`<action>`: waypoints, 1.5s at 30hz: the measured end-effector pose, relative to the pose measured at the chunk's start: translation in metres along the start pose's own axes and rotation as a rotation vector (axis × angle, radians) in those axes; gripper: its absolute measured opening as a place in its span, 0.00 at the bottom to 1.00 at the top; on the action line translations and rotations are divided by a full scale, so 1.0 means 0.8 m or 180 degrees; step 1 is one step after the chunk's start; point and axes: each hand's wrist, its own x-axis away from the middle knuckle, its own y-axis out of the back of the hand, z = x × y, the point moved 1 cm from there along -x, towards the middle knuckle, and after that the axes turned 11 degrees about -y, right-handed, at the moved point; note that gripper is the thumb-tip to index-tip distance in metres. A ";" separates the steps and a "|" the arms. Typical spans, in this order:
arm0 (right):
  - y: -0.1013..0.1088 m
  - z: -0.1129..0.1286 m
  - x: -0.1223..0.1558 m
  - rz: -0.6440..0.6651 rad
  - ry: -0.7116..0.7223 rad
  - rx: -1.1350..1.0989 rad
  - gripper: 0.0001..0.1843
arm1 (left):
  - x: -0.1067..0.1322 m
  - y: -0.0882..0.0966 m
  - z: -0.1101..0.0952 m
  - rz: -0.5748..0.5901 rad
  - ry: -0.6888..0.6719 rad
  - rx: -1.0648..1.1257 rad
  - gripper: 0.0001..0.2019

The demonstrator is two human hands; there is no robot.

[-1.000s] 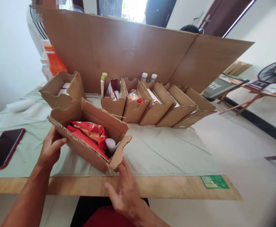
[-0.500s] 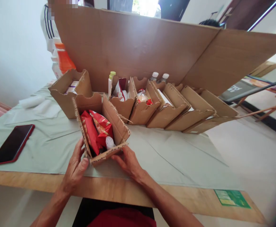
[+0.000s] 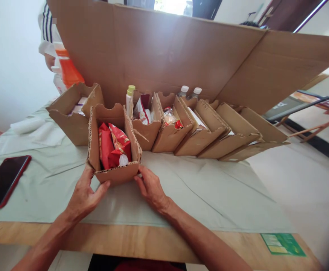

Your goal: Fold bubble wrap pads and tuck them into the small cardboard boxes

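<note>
A cardboard box (image 3: 116, 176) with an open top stands on the cloth between my hands. Inside it lie red snack packets (image 3: 114, 146) and a small clear, whitish item (image 3: 123, 160) that I cannot make out. My left hand (image 3: 85, 192) grips the box's near left corner, thumb along the front wall. At the near right corner, my right hand (image 3: 151, 188) holds the box, its fingers partly hidden by the edge. Just behind and to the right is a similar box (image 3: 144, 133) with a maroon-and-white packet (image 3: 142, 111) in it.
Several more cardboard boxes (image 3: 192, 145) lean in a row to the right; another box (image 3: 68, 130) stands left. Behind rises a tall cardboard panel (image 3: 164, 52). A phone (image 3: 5, 180) and clear plastic wrap (image 3: 37, 130) lie on the left. A person's sleeve (image 3: 47, 24) shows beyond.
The box with the red packets has been pushed away from me and turned straighter, closer to the row. Both hands have moved along with it, and the left thumb now rests on its front.
</note>
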 end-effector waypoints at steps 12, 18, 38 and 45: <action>-0.023 -0.011 0.000 0.0321 -0.0153 -0.0224 0.35 | -0.095 -0.004 0.051 -0.0321 0.0468 -0.0489 0.12; -0.018 -0.016 0.012 0.0263 -0.0181 -0.0339 0.30 | -0.123 -0.022 0.079 -0.0471 0.0939 -0.0802 0.17; 0.022 -0.033 -0.114 0.0037 -0.0366 0.0169 0.18 | -0.050 -0.037 0.071 0.0775 -0.0485 -0.1523 0.16; 0.039 0.046 -0.107 -0.0185 0.0444 0.0470 0.12 | -0.050 -0.036 0.062 0.0859 -0.0477 -0.1544 0.11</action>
